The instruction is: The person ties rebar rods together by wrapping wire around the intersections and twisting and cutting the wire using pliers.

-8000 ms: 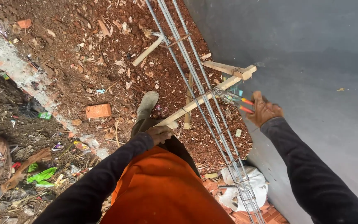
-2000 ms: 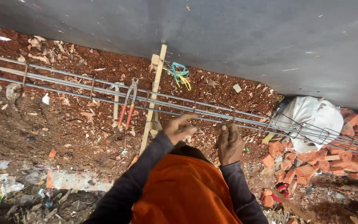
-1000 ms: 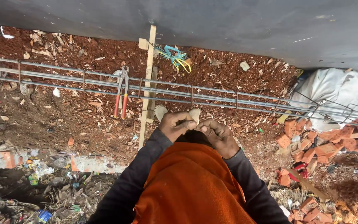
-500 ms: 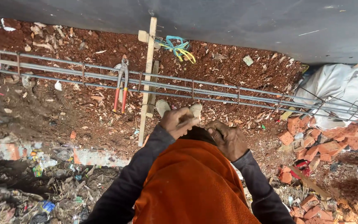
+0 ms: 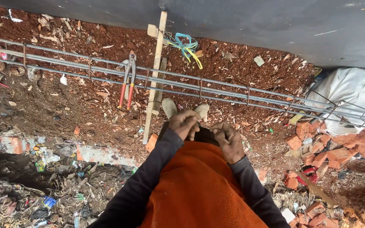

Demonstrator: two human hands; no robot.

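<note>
Left hand [image 5: 184, 125] and right hand [image 5: 228, 141] both curled shut, gripping nothing visible. One white sack [image 5: 351, 90] far right, one red-handled pincers [image 5: 127, 80] hanging on rebar cage [image 5: 216, 89].

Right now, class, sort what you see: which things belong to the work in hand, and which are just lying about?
Work in hand:
steel bar cage
red-handled pincers
wooden stake
left hand and right hand, both closed, close together

Lying about:
broken bricks
white sack
coloured cord
litter
</note>
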